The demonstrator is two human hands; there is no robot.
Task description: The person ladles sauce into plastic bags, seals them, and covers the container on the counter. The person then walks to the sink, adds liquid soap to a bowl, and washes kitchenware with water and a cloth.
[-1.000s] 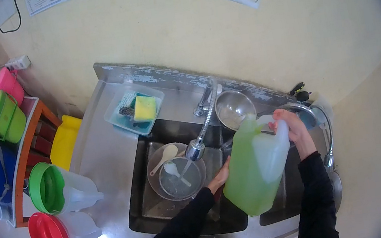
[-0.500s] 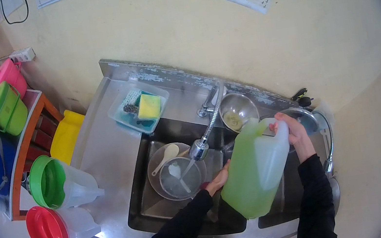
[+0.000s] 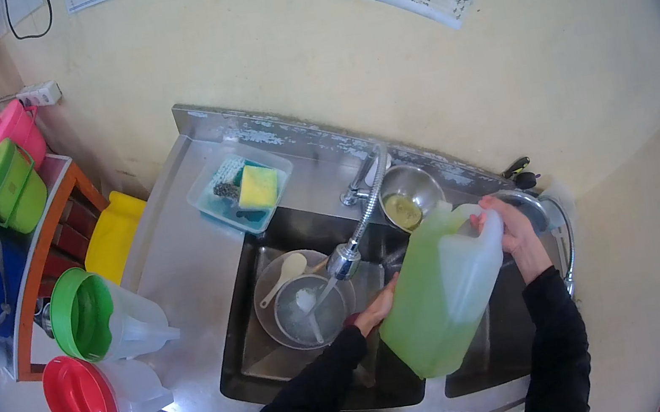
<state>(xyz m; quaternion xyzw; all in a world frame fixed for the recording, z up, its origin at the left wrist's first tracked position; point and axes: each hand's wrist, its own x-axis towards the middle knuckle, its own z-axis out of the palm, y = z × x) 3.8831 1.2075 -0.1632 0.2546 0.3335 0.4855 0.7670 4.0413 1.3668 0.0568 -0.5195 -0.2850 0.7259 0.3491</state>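
Note:
A large translucent jug (image 3: 437, 296) of green liquid is tilted over the sink, its mouth toward a steel bowl (image 3: 411, 196) behind the basin. Some yellow-green liquid lies in the bowl. My right hand (image 3: 513, 231) is wrapped round the jug's handle. Against the jug's lower left side rests my left hand (image 3: 378, 308), its fingers partly hidden behind the jug. Water runs from the flexible tap (image 3: 344, 260) into a round container (image 3: 312, 311) with a white utensil, set in a larger bowl (image 3: 270, 307) holding a pale spoon.
A tray (image 3: 209, 197) with a yellow sponge (image 3: 258, 188) sits at the counter's back left. Green-rimmed (image 3: 134, 320) and red-rimmed (image 3: 131, 389) pitchers stand at the left edge. Beyond them is a wooden rack (image 3: 42, 275) with coloured containers. A second tap (image 3: 566, 235) curves at the right.
Liquid has appeared in the steel bowl and its pool has grown. The jug has tilted slightly further, both hands staying on it. The camera view has shifted a little.

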